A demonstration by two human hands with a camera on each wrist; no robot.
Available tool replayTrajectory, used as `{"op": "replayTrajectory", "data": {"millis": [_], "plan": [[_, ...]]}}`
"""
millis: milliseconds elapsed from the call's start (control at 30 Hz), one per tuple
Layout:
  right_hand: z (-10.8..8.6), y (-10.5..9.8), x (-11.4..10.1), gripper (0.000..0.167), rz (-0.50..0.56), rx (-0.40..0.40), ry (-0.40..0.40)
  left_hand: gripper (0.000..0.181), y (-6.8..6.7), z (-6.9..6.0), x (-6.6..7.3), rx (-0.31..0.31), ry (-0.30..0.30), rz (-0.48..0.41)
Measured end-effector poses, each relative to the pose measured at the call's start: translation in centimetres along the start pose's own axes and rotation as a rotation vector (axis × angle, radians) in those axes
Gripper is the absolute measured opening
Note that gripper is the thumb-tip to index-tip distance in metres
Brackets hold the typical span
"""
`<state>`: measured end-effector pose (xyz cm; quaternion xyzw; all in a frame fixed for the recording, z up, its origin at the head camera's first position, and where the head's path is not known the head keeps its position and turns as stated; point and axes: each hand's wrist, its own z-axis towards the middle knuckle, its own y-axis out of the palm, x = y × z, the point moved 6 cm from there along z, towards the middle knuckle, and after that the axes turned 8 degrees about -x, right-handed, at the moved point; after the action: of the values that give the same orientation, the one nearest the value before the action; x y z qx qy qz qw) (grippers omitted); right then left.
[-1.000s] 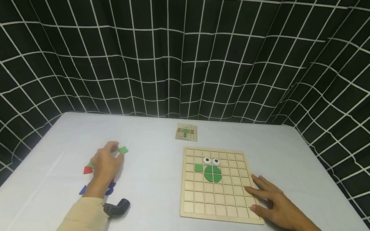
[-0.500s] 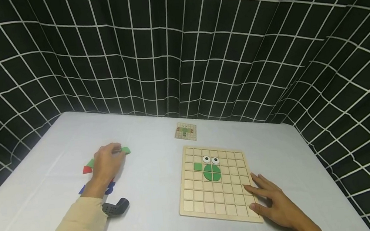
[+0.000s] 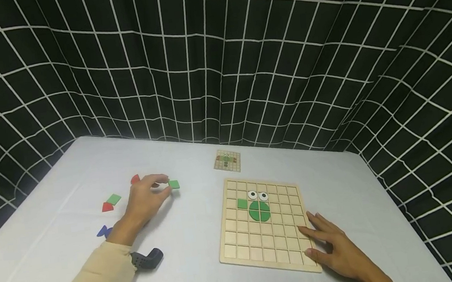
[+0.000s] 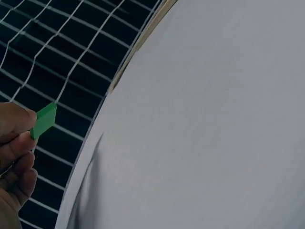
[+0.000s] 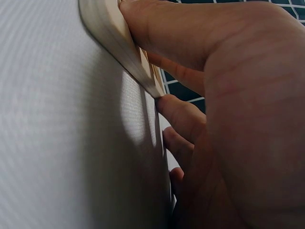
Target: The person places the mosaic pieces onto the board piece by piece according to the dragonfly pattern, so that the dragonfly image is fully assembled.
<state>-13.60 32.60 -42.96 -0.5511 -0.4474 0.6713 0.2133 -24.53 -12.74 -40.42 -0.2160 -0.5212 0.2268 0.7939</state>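
My left hand (image 3: 145,202) pinches a green square tile (image 3: 174,184) between thumb and fingertips, held over the white table left of the wooden grid board. The left wrist view shows the green tile (image 4: 44,120) tilted, one corner between the fingers. On the grid board (image 3: 246,250) lie two eye discs (image 3: 257,195), a green circle of quarter pieces (image 3: 259,211) and another green square (image 3: 242,204). My right hand (image 3: 336,246) rests on the board's right edge, fingers spread and loosely bent. In the right wrist view its thumb (image 5: 167,28) lies over the board's rim (image 5: 107,28).
A small pattern card (image 3: 227,161) lies behind the board. On the left are a red piece (image 3: 107,207), a green tile (image 3: 114,199), another red piece (image 3: 135,179) and blue pieces (image 3: 103,231), partly hidden by the left arm. A dark grid curtain (image 3: 186,63) surrounds the table.
My left hand has moved right with the green square tile, uncovering the red piece behind it and the green tile at left. The right hand and the board stay put.
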Motion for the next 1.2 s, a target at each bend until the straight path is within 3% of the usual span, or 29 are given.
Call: {"op": "replayTrajectory", "data": {"millis": [133, 300, 400, 700, 1033, 1200], "plan": [[-0.1, 0.0, 0.0, 0.05, -0.002, 0.005, -0.015, 0.026, 1.1, -0.2, 1.7, -0.033, 0.064, -0.035], [-0.2, -0.1, 0.1, 0.05, -0.016, 0.008, -0.013, 0.026, 3.0, -0.5, 4.4, -0.06, 0.213, -0.06], [-0.1, -0.1, 0.1, 0.051, -0.02, 0.006, -0.004, 0.026, 4.2, -0.7, 5.7, -0.083, 0.262, -0.063], [-0.1, -0.2, 0.1, 0.051, -0.005, 0.005, 0.009, 0.026, 7.5, -0.7, 8.4, -0.21, 0.31, -0.123], [0.0, -0.1, 0.0, 0.051, -0.004, -0.007, 0.012, 0.027, 11.0, -1.0, 8.5, -0.318, 0.232, -0.163], [0.1, 0.0, 0.1, 0.052, -0.002, -0.012, 0.024, 0.024, 12.5, -1.1, 8.6, -0.372, 0.236, -0.136]]}}
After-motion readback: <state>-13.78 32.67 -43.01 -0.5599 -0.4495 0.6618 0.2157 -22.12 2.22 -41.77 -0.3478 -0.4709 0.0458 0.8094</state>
